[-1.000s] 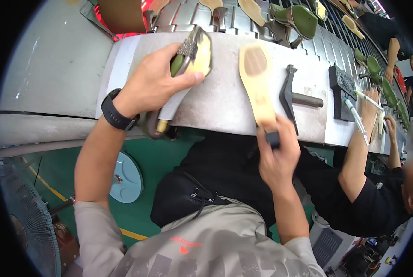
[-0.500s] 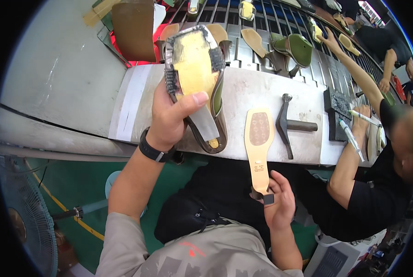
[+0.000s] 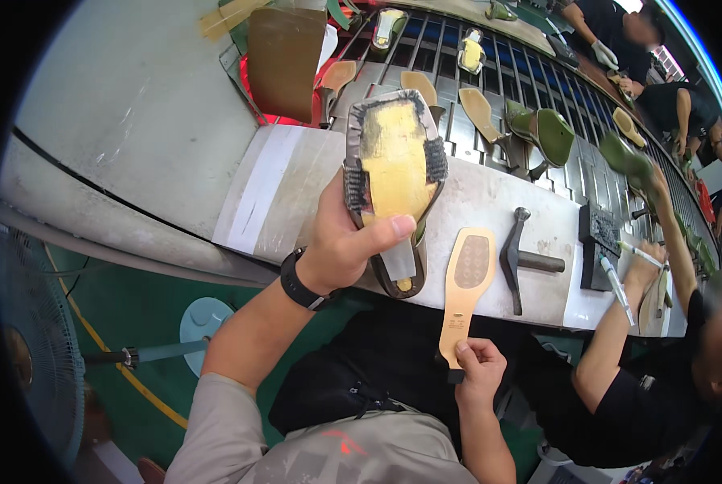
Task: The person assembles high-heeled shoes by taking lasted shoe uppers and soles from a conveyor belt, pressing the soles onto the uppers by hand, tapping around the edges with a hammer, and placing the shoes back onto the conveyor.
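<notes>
My left hand (image 3: 349, 242) is closed around a shoe upper on its last (image 3: 397, 153), its underside turned toward me. That underside is yellow in the middle, with dark, roughened, folded edges; my thumb presses near its narrow end. Lower right, my right hand (image 3: 479, 373) pinches the heel end of a tan shoe sole (image 3: 467, 274) between thumb and fingers. The sole points away from me, with a patterned brown patch on its wide part and a dark block at its heel. The two pieces are apart.
A hammer (image 3: 522, 262) lies on the white worktop (image 3: 478, 189), beside a black block (image 3: 596, 234). Beyond, a slatted conveyor (image 3: 425, 48) carries several soles and a green shoe (image 3: 550, 133). A co-worker's arm (image 3: 607, 363) reaches in at right. A fan (image 3: 34, 355) stands at left.
My view has shifted, so the scene sits lower and farther right. My right fingers have closed onto the sole's heel end. The co-worker's far hand now holds a green shoe.
</notes>
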A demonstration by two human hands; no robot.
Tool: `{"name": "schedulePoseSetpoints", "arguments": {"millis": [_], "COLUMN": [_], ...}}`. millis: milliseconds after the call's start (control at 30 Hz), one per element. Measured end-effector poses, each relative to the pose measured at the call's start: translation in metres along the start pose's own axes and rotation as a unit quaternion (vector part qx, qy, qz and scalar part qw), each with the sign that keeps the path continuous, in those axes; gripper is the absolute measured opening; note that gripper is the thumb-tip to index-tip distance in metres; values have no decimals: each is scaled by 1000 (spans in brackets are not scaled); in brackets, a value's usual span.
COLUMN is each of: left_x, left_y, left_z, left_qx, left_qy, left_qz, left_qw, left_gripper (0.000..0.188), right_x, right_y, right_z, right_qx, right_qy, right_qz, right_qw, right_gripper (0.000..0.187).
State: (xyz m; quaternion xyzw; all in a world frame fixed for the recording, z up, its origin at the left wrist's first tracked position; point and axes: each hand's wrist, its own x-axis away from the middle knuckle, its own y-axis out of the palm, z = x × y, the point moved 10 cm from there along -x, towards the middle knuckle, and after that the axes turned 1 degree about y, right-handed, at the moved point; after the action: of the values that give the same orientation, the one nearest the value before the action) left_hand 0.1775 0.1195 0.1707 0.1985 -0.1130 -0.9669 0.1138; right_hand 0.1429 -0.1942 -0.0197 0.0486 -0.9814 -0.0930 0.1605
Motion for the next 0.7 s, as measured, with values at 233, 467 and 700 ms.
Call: {"name": "schedulePoseSetpoints", "arguments": {"millis": [233, 467, 700], "left_x": [-28, -26, -4], "left_y": [4, 15, 58], "left_z": [29, 35, 47], "left_qx": [134, 201, 136], "left_qy": [-78, -38, -42], "left_qz": [-54, -26, -127], "left_qw": [986, 979, 982], "left_gripper": [52, 51, 49], "right_x": [12, -7, 53], "right_y": [22, 72, 129], "right_z": [24, -42, -157], "right_qx": [-73, 8, -31], "right_qy": [84, 22, -205], "right_qz": [-122, -220, -363], "right_qw": [986, 975, 909], "right_gripper": [8, 22, 37]}}
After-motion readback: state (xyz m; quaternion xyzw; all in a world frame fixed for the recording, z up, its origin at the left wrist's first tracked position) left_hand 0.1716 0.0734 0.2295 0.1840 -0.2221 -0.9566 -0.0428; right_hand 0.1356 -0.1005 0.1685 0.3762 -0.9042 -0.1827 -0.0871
